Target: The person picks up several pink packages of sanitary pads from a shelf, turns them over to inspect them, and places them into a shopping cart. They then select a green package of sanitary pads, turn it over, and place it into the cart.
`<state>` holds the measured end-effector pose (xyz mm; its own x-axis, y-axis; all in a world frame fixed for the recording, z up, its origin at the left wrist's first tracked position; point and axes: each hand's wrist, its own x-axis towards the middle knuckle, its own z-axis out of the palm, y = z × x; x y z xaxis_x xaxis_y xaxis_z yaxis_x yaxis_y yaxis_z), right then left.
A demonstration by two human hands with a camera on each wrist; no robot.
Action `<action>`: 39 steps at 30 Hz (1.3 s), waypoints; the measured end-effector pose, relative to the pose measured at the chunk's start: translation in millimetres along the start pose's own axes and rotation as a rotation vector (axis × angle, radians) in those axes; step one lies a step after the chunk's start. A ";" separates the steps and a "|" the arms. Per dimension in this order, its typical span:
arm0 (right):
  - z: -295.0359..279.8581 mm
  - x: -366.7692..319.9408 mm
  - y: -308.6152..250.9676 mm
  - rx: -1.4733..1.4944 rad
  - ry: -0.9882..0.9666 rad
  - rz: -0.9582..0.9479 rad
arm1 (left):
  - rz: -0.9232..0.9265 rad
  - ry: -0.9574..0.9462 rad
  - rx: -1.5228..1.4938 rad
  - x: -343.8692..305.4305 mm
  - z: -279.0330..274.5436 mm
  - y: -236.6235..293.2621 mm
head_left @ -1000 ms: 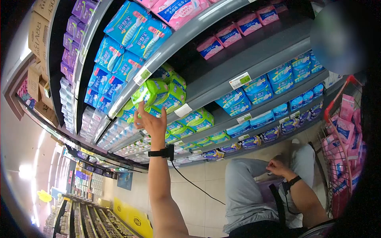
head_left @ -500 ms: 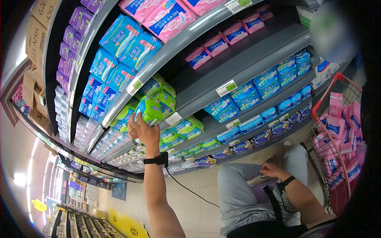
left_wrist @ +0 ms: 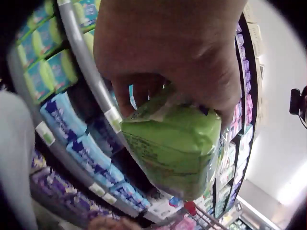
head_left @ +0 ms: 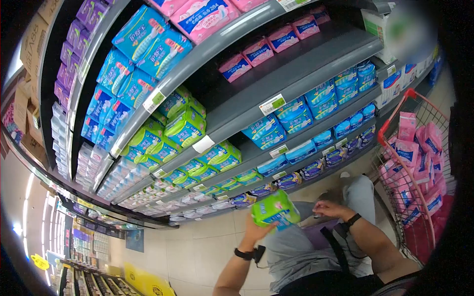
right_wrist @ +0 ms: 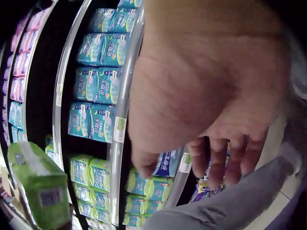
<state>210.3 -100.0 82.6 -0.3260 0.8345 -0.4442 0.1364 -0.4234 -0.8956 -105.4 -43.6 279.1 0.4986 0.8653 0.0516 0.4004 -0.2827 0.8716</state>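
My left hand (head_left: 255,231) grips a green pack of sanitary pads (head_left: 274,208) by one end, in front of my lap and away from the shelf. In the left wrist view the fingers curl round the top of the plastic-wrapped pack (left_wrist: 170,146). Close to the pack, my right hand (head_left: 333,209) hovers over my leg, holding nothing. Its fingers hang loosely bent in the right wrist view, where the palm (right_wrist: 192,96) fills much of the picture and the same pack (right_wrist: 43,194) appears at lower left.
Shelves (head_left: 247,116) carry blue packs (head_left: 264,130), green packs (head_left: 185,127) and pink packs (head_left: 234,67). To the right stands a red-rimmed wire cart (head_left: 383,130) filled with pink packs (head_left: 407,150). My bent legs (head_left: 291,246) are below my hands.
My left hand took a green pack from the shelf and brought it down and right, towards my lap. The right hand stayed over my leg. The head view shifted slightly.
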 end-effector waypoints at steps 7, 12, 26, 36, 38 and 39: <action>12.5 -46.9 -27.4 0.556 -0.374 -0.270 | -0.332 0.039 -0.698 -44.3 98.6 -55.9; 30.8 -54.6 -13.3 -0.108 -0.062 -0.287 | -0.641 -0.226 -0.740 -36.0 101.8 -56.9; 49.3 -80.4 -62.1 0.081 0.418 -0.298 | -0.418 -0.349 -1.014 -34.5 110.4 -82.6; 52.6 -49.3 -103.7 0.316 0.196 -0.461 | -0.754 -0.211 -1.706 -38.8 129.0 -107.8; 48.3 -47.8 -87.8 0.539 -0.066 -0.261 | -0.870 -0.229 -1.738 -35.9 125.8 -105.9; 47.8 -44.7 -81.7 0.649 -0.202 -0.173 | -0.876 -0.196 -1.725 -32.9 129.2 -110.5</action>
<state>169.0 -119.5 176.8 -0.4684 0.8538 -0.2271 -0.4991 -0.4678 -0.7294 -66.7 -94.4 118.1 0.7263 0.4325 -0.5343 -0.4577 0.8842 0.0936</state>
